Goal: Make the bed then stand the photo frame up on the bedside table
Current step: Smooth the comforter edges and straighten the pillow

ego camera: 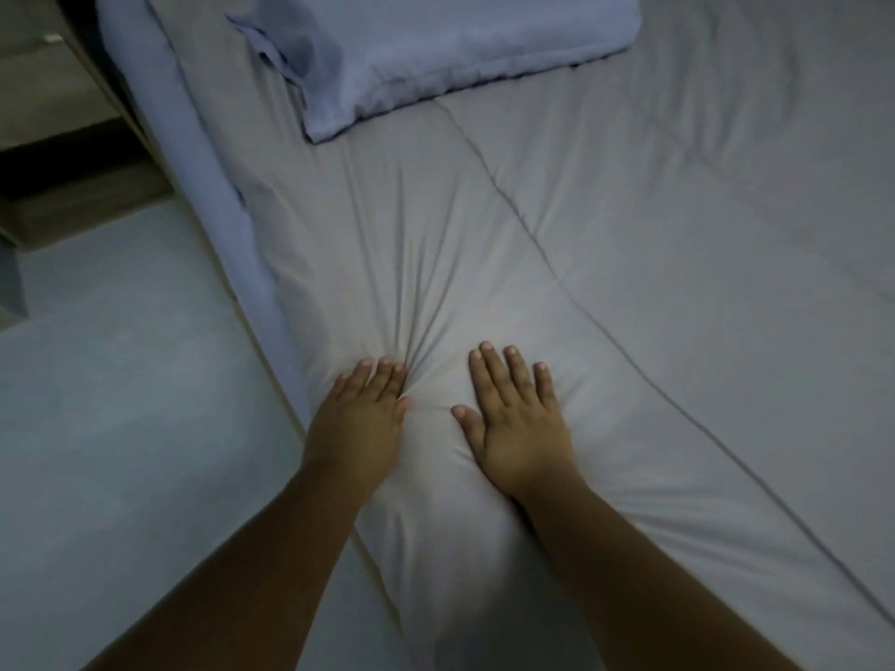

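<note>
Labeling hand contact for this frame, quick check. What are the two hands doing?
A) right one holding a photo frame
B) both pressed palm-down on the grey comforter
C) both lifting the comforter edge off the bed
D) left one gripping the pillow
B: the left hand and right hand both lie flat on the grey comforter, creases fanning out from them; the pillow sits untouched further up the bed.
</note>
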